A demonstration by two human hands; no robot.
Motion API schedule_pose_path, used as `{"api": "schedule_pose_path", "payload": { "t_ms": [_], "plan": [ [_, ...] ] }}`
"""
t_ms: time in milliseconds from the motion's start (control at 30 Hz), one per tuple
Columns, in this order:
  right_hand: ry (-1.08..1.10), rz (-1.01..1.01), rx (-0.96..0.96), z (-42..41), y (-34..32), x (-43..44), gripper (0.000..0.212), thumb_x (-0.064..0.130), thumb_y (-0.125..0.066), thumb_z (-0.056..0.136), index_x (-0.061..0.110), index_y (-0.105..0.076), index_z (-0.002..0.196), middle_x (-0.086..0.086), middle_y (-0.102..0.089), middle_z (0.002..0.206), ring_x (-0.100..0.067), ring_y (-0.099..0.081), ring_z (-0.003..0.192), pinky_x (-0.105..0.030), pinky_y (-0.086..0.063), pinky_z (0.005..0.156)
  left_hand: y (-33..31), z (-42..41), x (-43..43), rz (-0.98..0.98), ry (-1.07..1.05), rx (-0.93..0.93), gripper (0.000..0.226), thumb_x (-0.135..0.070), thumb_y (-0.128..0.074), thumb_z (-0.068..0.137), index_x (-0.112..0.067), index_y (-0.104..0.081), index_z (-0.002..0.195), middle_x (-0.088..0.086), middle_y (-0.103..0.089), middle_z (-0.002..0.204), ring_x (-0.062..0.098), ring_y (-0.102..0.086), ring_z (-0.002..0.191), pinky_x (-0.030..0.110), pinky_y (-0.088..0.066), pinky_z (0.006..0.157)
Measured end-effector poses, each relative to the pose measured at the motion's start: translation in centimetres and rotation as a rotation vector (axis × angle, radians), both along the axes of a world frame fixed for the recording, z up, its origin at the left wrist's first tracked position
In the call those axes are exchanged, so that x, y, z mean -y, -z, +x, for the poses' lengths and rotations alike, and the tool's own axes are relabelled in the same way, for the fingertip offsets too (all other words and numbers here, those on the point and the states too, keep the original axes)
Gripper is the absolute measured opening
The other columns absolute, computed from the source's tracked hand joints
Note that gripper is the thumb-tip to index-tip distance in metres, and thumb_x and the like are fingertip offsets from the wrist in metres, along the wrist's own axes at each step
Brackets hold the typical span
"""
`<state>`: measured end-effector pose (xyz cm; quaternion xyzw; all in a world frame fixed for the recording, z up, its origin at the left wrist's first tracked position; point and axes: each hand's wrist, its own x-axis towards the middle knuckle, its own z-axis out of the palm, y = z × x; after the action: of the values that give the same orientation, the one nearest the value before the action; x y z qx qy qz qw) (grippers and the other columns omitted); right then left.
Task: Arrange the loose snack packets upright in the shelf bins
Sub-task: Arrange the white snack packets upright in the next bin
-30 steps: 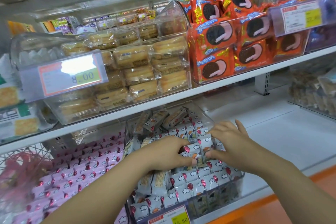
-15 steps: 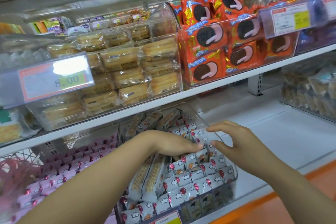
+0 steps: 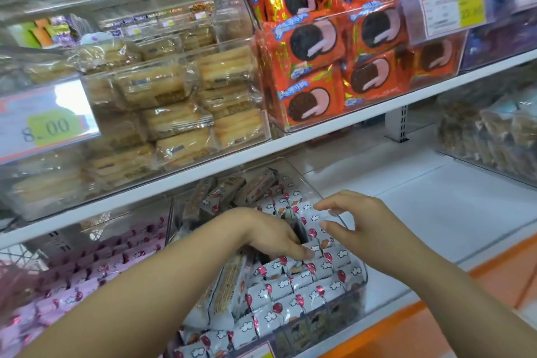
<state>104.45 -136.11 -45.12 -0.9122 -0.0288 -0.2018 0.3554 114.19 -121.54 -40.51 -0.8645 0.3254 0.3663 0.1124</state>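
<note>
At far left on the lower shelf we see pink packets standing in rows. Above them a tag reading 8.00 hangs on a clear box of wrapped cakes, stacked flat on the upper shelf. Moving right, we come to the bin, a clear tub on the lower shelf just beside the pink packets. Most of its white packets, printed with red balloons and clouds, stand upright in tight rows across its middle and right. Along its left wall several loose packets lean on their sides, wafers showing through the wrap, and a few more lie tilted at the back. The left hand reaches in from the lower left with its fingers bent down. Their tips press among the packet tops near the middle of the bin, beside a dark gap in the rows; we cannot tell whether they pinch a packet. The right hand is over the bin's right rear corner, fingers spread and loosely bent, thumb apart from them, holding nothing. Above it, orange packets picturing dark cookies fill a clear box on the upper shelf. At far right a box of brown snacks sits on the lower shelf, well apart from the bin.
</note>
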Motion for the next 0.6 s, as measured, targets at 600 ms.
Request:
{"api": "schedule_pose_path", "payload": {
  "t_ms": [600],
  "plan": [
    [0.0,0.067,-0.018,-0.1,0.0,0.0,0.022,0.027,-0.063,0.089,0.037,-0.063,0.108,0.033,-0.052,0.097,0.014,-0.05,0.096,0.003,-0.034,0.077,-0.3,2.7,-2.3,-0.522,-0.173,0.137,0.042,-0.041,-0.038,0.1,-0.022,-0.047,0.137,-0.006,-0.051,0.137,0.01,-0.05,0.12,0.024,-0.034,0.104]
  ]
}}
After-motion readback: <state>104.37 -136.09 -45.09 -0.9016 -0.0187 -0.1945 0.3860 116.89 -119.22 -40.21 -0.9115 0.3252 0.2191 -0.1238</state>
